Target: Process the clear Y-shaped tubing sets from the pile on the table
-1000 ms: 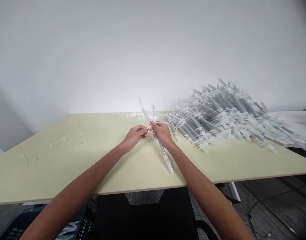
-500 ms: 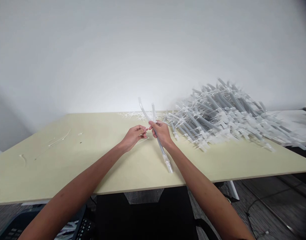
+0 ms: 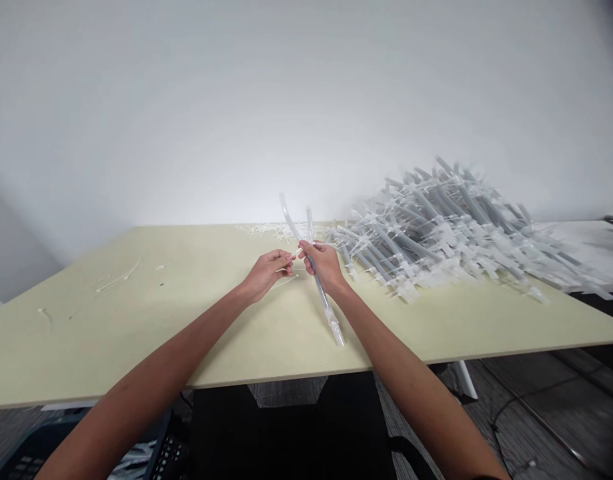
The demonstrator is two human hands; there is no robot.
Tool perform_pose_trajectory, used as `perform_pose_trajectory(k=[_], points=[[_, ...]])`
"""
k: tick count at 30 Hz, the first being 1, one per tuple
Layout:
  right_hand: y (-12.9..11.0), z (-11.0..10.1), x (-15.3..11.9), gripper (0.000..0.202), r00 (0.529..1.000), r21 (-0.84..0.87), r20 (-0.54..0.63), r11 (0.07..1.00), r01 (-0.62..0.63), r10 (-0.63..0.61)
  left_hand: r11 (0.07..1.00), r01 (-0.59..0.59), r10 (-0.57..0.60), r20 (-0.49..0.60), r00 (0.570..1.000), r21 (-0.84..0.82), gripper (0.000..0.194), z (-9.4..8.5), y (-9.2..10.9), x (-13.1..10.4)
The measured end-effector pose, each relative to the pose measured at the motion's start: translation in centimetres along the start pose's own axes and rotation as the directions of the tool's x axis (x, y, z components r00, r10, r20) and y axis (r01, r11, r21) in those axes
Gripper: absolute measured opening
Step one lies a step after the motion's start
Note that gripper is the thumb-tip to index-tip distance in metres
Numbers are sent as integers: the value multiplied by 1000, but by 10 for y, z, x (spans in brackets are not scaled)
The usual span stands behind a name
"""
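My right hand (image 3: 327, 265) is closed round a clear plastic tube (image 3: 320, 293), above the table. The tube's lower end carries a clear, wider fitting (image 3: 335, 327). Two tube ends rise beyond the hand, a longer curved one (image 3: 287, 215) and a shorter straight one (image 3: 309, 217). Close beside it on the left, my left hand (image 3: 269, 275) pinches the end of a thin white cable tie (image 3: 299, 251) running towards the tube. Fingers hide where tie and tube meet. Another thin white tie (image 3: 288, 281) shows just below the fingertips.
A large heap of similar tube assemblies (image 3: 436, 220) covers the table's right side. Small white pieces (image 3: 281, 231) lie at the back, and several loose ties (image 3: 119, 283) on the left. A dark basket (image 3: 161, 447) stands below the front edge (image 3: 286, 379).
The tube's upper ends have shifted slightly to the right. Slightly more of the white tie shows between my fingertips; both hands keep their grip.
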State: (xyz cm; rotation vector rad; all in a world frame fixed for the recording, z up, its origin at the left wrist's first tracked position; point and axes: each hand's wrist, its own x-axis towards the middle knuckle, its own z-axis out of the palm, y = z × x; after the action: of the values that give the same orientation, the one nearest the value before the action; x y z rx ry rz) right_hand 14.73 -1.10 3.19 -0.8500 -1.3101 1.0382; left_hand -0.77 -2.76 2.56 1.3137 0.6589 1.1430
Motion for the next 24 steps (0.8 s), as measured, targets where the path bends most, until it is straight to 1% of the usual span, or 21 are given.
perform_pose_trajectory(k=[2, 7, 12, 18, 22, 24], points=[[0, 0, 0, 38, 1000, -26, -4, 1000, 0, -1, 1000, -1, 1, 3, 1000, -1, 22, 0, 0, 0], [1, 0, -1, 41, 998, -142, -15, 988, 52, -54, 1000, -1, 1, 21, 1000, -1, 21, 1, 1, -1], [0, 1, -3, 40, 997, -176, 17, 981, 81, -79, 1000, 3, -3, -4, 1000, 31, 22, 1, 1, -2], [4, 5, -5, 33, 994, -170, 77, 982, 85, -73, 992, -4, 10, -49, 999, 127, 22, 3, -3, -1], [3, 8, -7, 30, 992, -134, 106, 988, 78, -64, 961, -46, 78, -107, 991, 272, 25, 0, -4, 3], [2, 9, -8, 31, 991, -109, 127, 992, 61, -47, 946, -73, 117, -126, 985, 315, 25, -2, -2, 4]])
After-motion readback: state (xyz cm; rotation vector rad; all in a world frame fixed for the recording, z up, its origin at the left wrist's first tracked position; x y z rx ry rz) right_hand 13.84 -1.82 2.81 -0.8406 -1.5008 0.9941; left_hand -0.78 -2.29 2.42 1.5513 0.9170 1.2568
